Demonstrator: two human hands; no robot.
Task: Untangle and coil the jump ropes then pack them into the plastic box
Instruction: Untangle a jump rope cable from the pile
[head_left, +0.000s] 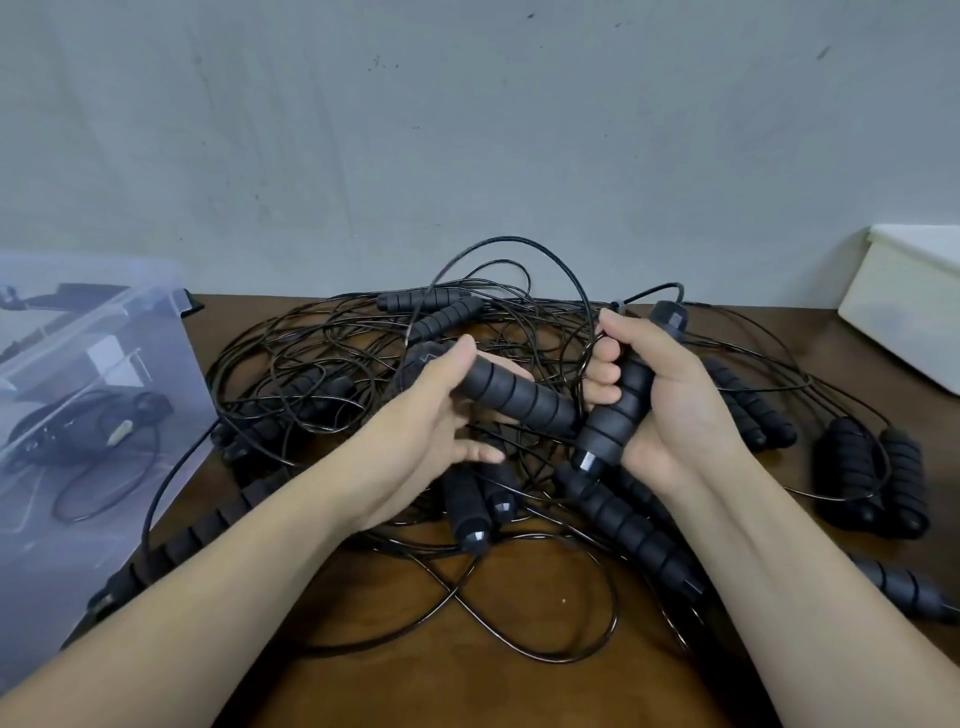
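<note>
Black foam, left side: the left hand grips the first handle, thumb over the top and fingers curled beneath.
First handle's axis: it slants from upper left down to lower right, right across the centre of the frame.
Right side: the right hand is wrapped around the second handle, and that's a firm fist.
Second handle's axis: steeper, with its top end toward the upper right and its capped end down toward the lower left.
Where they meet: the first handle's low end comes in against the second handle's lower half. Touching or a hair apart, I cannot tell.
Cord: a thin black line leaves the top of the second handle and loops back over the tangle.
Tangle: heaped behind and under both hands on the brown counter, with loose handles strewn to the right and below.
Same rope or two: can't be told from here, because the cords vanish into the heap.
Plastic box: at the left edge of the frame, so the left hand is the nearer one. A dark rope shows through its wall.
Likely call: lift the pair up and toward the viewer, away from the heap, so the cord draws out along its length instead of snagging.
Upper right: a white container, untouched.
</note>
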